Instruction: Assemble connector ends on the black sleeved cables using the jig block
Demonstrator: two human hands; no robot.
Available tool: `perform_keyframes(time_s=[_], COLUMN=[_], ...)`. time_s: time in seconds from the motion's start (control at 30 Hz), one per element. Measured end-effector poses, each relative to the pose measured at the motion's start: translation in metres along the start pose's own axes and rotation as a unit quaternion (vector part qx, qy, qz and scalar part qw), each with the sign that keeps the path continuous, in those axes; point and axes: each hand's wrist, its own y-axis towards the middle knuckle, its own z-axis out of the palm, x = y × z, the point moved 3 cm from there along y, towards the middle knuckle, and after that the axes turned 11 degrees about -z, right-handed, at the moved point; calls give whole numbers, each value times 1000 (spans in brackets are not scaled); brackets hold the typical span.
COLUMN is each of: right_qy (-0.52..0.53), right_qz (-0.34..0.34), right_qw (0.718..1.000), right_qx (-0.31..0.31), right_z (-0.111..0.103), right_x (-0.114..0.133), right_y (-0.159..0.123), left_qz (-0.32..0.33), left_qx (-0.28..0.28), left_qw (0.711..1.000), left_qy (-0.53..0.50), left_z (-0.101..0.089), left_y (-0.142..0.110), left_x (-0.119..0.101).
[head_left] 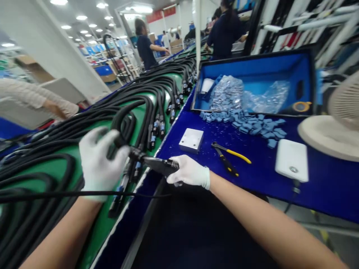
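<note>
Both my hands wear white gloves. My left hand [98,162] is closed around a thick black cable [123,119] near its connector end, over the green conveyor belt [58,168]. My right hand [189,172] grips a black handheld tool [158,164] whose tip points left into the cable's connector [136,154]. A thin black cord [84,194] runs from the tool leftward beneath my left wrist. Many more black cables with blue-tipped connectors [157,127] lie in loops along the belt.
On the blue bench [252,175] lie a metal block [191,140], yellow-handled pliers [228,155], a white box [291,160], loose blue parts [249,125] and a blue tray [258,67] with bagged parts. A fan [333,123] stands at the right. Other people work farther off.
</note>
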Motion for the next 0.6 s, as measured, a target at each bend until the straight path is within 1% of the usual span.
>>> perform_keyframes(time_s=[0.03, 0.07, 0.1, 0.13, 0.17, 0.2, 0.23, 0.27, 0.3, 0.33, 0.37, 0.4, 0.43, 0.47, 0.5, 0.53, 0.6], right_qy=[-36, -70, -103, -140, -187, -251, -333, -428, -521, -600, -657, -693, -710, -714, -709, -696, -644], right_qz=[15, 34, 57, 77, 90, 92, 90, 90, 98, 117, 142, 167, 180, 179, 169, 155, 130], right_qw=[999, 997, 993, 986, 976, 963, 939, 898, 841, 778, 721, 681, 662, 658, 664, 676, 717], right_qx=[4, 15, 33, 51, 57, 42, 5, -49, -105, -147, -166, -167, -160, -158, -168, -187, -231], right_z=[-11, -21, -30, -38, -48, -58, -71, -84, -96, -107, -115, -120, -124, -125, -126, -125, -121], right_x=[8, 17, 25, 32, 39, 46, 51, 55, 57, 57, 53, 47, 40, 34, 29, 26, 25], right_y=[-12, -22, -32, -41, -50, -58, -66, -75, -83, -92, -99, -104, -108, -109, -110, -109, -106], left_qz=[85, 133, 158, 162, 146, 121, 92, 59, 27, 0, -22, -37, -50, -63, -74, -83, -93], left_qx=[86, 172, 226, 268, 286, 290, 292, 293, 291, 290, 291, 297, 308, 320, 332, 343, 354], left_qw=[992, 975, 960, 949, 946, 949, 952, 954, 956, 957, 956, 954, 950, 945, 939, 933, 924], left_qy=[29, 43, 46, 40, 28, 14, 2, -5, -9, -8, -8, -9, -16, -29, -48, -70, -109], left_z=[13, 27, 40, 53, 65, 76, 86, 95, 101, 106, 110, 112, 114, 116, 117, 118, 120], left_y=[-11, -22, -33, -41, -48, -51, -53, -53, -51, -48, -44, -39, -34, -30, -25, -22, -15], left_x=[-5, -8, -11, -14, -17, -22, -27, -31, -36, -41, -45, -49, -53, -57, -61, -65, -72])
